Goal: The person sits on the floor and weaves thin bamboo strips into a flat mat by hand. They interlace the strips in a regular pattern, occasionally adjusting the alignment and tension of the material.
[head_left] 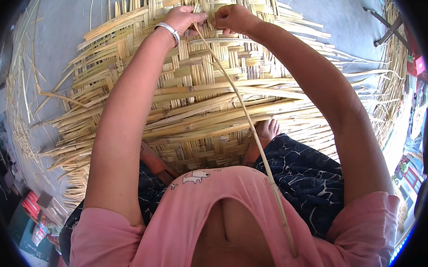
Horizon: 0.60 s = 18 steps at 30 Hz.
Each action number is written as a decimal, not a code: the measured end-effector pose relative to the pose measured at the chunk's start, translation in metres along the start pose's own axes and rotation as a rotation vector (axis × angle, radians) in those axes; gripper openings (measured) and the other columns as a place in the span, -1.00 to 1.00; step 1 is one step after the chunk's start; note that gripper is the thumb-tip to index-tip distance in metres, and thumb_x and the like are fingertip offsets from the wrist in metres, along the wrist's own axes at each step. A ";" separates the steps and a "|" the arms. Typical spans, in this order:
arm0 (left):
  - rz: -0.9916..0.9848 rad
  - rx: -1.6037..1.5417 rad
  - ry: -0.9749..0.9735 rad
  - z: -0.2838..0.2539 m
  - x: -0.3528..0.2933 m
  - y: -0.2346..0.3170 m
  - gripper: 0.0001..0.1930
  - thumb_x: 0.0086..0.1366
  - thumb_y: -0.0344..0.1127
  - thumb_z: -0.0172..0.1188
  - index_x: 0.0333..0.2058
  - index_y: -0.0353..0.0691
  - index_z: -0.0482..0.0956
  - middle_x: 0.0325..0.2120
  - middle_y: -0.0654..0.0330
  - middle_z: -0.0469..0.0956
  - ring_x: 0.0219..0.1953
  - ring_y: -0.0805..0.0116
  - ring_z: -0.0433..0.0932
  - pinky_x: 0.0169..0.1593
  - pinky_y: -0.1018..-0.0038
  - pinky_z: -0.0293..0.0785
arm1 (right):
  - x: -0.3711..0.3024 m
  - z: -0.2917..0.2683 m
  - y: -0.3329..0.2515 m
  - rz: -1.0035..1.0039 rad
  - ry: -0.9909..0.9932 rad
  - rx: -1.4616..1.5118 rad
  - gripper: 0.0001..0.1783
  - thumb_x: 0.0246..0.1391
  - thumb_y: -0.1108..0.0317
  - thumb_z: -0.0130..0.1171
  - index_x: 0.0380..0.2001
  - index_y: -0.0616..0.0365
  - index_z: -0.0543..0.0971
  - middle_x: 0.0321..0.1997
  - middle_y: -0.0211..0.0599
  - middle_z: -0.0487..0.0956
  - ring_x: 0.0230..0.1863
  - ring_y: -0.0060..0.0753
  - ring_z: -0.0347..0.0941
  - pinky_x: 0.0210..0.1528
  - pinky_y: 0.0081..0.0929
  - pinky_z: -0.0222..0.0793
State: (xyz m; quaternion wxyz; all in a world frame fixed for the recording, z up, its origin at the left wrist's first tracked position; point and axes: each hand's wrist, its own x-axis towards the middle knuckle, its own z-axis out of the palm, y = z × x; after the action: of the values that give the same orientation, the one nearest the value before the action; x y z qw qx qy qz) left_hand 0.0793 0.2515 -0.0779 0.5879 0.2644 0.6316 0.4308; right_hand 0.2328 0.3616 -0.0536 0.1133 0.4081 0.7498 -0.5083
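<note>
A large mat [188, 74] woven from flat, yellowish split reeds lies on the floor, its loose reed ends sticking out at the sides. Both hands work over its far part. My left hand [183, 20], with a pale band on the wrist, is closed on a long reed strip [244, 108], which slants from the fingers back toward my right side and crosses my shirt. Just to its right, my right hand [235, 19] is closed with fingers curled down close to the weave; what it pinches is hidden.
My bare foot [268, 129] rests at the mat's near side. Several loose reeds [192, 127] lie across the weave. Bundled reeds [392, 94] line the far right, near a dark metal stand leg [388, 31]. Grey floor [64, 43] shows at left, with scattered strips.
</note>
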 end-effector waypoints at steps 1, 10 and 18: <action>-0.023 -0.010 0.031 0.002 0.002 0.000 -0.80 0.16 -0.15 0.26 -0.45 -0.13 0.51 -0.61 0.33 0.47 -0.54 0.57 0.43 -0.54 0.58 0.29 | 0.002 0.000 -0.001 0.019 0.023 0.048 -0.80 -0.08 0.29 0.20 -0.34 0.09 0.62 -0.58 -0.38 0.56 -0.57 -0.59 0.50 -0.47 -0.61 0.43; -0.038 0.438 0.219 0.017 0.025 -0.008 -0.83 -0.08 -0.33 0.16 -0.54 -0.34 0.56 -0.60 0.05 0.55 -0.54 0.26 0.52 -0.40 0.39 0.47 | 0.004 0.010 -0.010 0.055 0.108 -0.345 -0.73 -0.12 0.15 0.21 -0.39 0.09 0.61 -0.57 -0.34 0.56 -0.55 -0.52 0.50 -0.39 -0.53 0.43; -0.053 0.344 0.057 0.009 0.014 -0.004 -0.84 0.04 -0.30 0.19 -0.53 -0.30 0.58 -0.60 0.15 0.57 -0.53 0.41 0.55 -0.44 0.53 0.43 | 0.009 0.008 -0.003 0.141 -0.056 -0.322 -0.75 -0.09 0.15 0.16 -0.34 -0.01 0.62 -0.41 -0.38 0.63 -0.33 -0.39 0.56 -0.21 -0.40 0.46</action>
State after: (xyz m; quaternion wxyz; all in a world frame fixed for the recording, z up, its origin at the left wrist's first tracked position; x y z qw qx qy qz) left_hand 0.0868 0.2635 -0.0883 0.5269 0.3320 0.7192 0.3079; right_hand 0.2226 0.3586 -0.0606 0.2331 0.4220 0.7876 -0.3838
